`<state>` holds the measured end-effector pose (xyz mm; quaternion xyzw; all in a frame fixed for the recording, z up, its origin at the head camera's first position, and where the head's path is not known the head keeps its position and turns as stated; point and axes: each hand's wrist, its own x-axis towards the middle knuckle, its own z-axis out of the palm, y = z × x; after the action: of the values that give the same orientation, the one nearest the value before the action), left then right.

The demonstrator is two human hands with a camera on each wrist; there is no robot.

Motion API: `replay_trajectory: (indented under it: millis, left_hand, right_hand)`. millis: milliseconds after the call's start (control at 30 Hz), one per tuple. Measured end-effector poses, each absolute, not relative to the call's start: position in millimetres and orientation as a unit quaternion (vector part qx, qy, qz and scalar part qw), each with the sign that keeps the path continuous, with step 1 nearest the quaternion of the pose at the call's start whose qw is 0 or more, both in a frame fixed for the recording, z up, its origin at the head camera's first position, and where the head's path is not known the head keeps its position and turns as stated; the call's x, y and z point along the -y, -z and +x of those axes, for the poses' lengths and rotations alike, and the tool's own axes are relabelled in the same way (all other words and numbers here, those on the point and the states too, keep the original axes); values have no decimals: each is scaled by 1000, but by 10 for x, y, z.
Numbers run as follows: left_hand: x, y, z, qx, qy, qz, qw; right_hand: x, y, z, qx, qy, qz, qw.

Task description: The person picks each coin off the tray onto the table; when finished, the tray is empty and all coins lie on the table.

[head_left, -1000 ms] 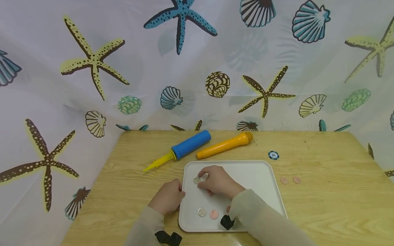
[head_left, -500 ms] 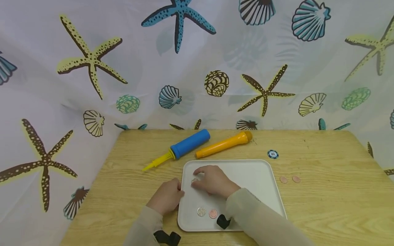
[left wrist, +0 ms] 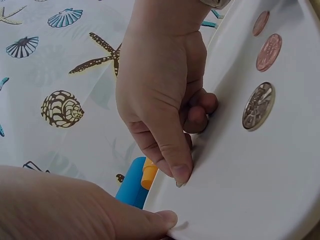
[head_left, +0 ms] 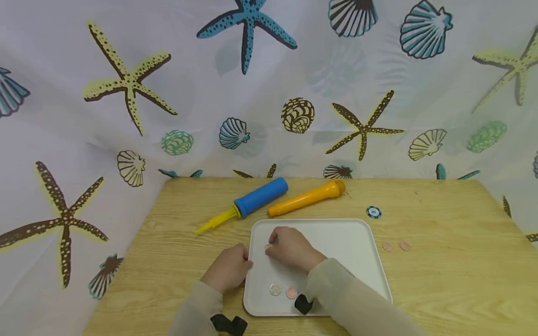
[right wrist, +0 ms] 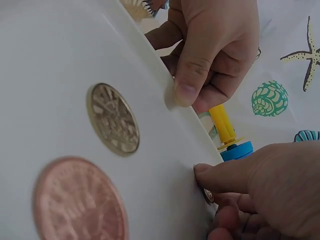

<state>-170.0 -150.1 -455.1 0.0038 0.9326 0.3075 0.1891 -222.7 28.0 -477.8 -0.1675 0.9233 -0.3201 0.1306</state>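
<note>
A white tray [head_left: 353, 252] lies on the wooden table. My left hand [head_left: 235, 268] grips its left rim, thumb on top [right wrist: 186, 87] and fingers curled beneath. My right hand [head_left: 275, 246] is low over the tray's left part and pinches a small silver coin [right wrist: 207, 196] between thumb and fingers, edge-on to the tray. A silver coin [head_left: 275, 289] and a copper coin [head_left: 292, 292] lie flat near the tray's front edge. The left wrist view shows the silver coin [left wrist: 258, 106] and two copper coins [left wrist: 269, 52] beyond it.
Behind the tray lie a blue and yellow hand pump [head_left: 252, 200] and an orange cylinder [head_left: 307, 198]. A blue poker chip [head_left: 373, 212] and two copper coins [head_left: 396, 245] rest on the table right of the tray. A seashell-print curtain stands behind.
My right hand has curled tighter round the silver coin, which now shows less between the fingers. The left hand and the tray have stayed put.
</note>
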Motion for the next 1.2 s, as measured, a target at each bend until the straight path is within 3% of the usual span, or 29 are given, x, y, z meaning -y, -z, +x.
replay_trajectory:
  millis: [433, 633, 1033, 1200]
  left_hand:
    - [1549, 4615, -1699, -929, -316, 7, 193]
    - [1546, 4602, -1697, -929, -318, 10, 187]
    - [1538, 4596, -1702, -924, -327, -4, 198]
    - [1547, 4610, -1716, -922, -334, -2, 198]
  right_hand:
    - [-338, 4824, -2180, -897, 381, -177, 133]
    - [-463, 4819, -2204, -868, 442, -152, 165]
    - [-1002, 4788, -2199, -800, 564, -59, 197]
    - [-1304, 4654, -2178, -801, 570, -30, 182]
